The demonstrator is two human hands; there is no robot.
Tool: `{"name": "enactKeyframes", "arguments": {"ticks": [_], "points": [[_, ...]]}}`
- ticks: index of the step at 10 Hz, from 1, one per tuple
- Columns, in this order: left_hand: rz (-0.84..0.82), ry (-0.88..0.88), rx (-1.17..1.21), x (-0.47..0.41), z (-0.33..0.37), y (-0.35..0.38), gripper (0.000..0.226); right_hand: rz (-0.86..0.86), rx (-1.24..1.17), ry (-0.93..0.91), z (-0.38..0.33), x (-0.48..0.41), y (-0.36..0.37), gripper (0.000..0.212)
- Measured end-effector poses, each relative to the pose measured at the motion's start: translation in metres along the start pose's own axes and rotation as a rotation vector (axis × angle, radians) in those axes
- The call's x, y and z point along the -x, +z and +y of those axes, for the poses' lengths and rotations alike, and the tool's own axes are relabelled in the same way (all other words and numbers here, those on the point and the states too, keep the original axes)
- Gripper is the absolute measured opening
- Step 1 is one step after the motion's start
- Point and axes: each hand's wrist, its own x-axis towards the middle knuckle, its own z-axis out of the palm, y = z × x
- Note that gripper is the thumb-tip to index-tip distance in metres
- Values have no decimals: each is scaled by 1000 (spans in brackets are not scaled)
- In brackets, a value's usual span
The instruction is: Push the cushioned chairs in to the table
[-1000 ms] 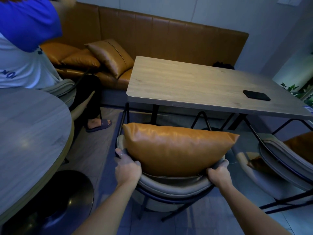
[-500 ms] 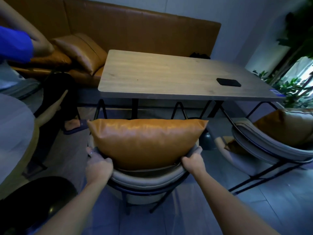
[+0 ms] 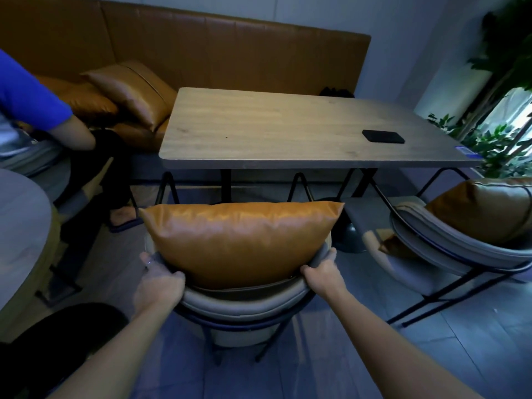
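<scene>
Two hands grip the curved back of the near chair point(image 3: 239, 305), one at each end of its padded grey rim: the left hand point(image 3: 157, 282) folds over the left end, the right hand point(image 3: 324, 272) over the right, set well apart with the cushion between them. That cushion point(image 3: 239, 243) is a plump rectangle of glossy tan leather, creased along its top seam, standing upright against the backrest. The chair's shell is smooth and rounded, carried on thin black metal rods. Its front reaches under the near edge of the table point(image 3: 288, 131), a rectangular slab of pale wood grain with rounded corners on dark legs. A flat black phone point(image 3: 383, 136) lies near the table's right end. To the right, a second chair point(image 3: 460, 251) of the same grey shell and wire frame stands angled and apart from the table, with a tan cushion point(image 3: 483, 208) on it. Behind the table runs a bench point(image 3: 230, 50) in panelled tan leather, with loose pillows point(image 3: 132, 90) piled at its left. At the far left, another person's arm in a blue sleeve point(image 3: 28, 102) leans in.
</scene>
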Motion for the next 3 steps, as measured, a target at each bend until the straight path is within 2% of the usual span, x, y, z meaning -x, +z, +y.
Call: {"name": "enactKeyframes", "arguments": {"ticks": [1, 2, 3], "points": [[-49, 20, -132, 10, 1, -10, 85, -8, 279, 4, -4, 15, -7, 96], [-78, 95, -335, 30, 13, -31, 63, 59, 757, -51, -25, 38, -15, 80], [-55, 262, -387, 57, 37, -57, 34, 65, 846, -196, -55, 61, -28, 62]]}}
